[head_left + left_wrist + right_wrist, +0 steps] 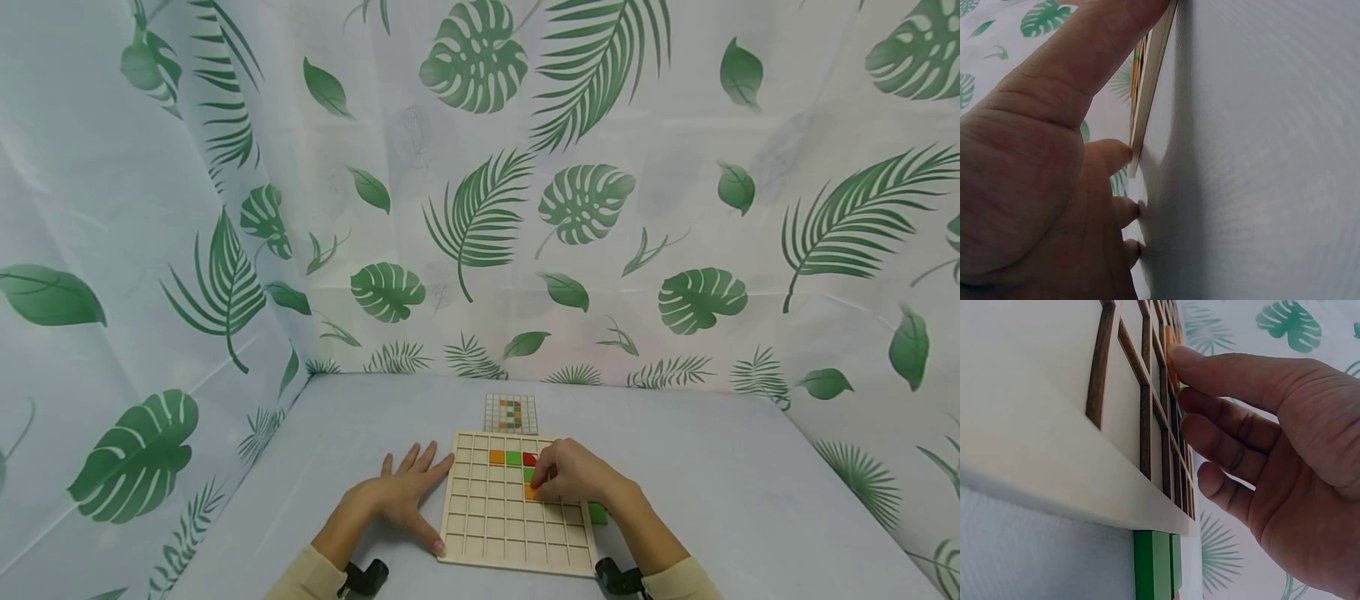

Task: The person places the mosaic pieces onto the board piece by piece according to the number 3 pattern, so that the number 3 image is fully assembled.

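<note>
The left hand (405, 497) is spread wide, its thumb and a fingertip touching the left edge of the wooden grid board (480, 527), at the lower centre of the frame; the right hand (576, 473), its fingers curled over the board's upper right part, pinches the lower orange tile (529, 492) (green blocks (1152, 565) lie beside the board's right edge).

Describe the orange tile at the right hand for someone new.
Find the wooden grid board, then its red tile. Coming toward the person, past one green tile, is the orange tile. Unlike the other orange tile, it touches the right hand.
</note>
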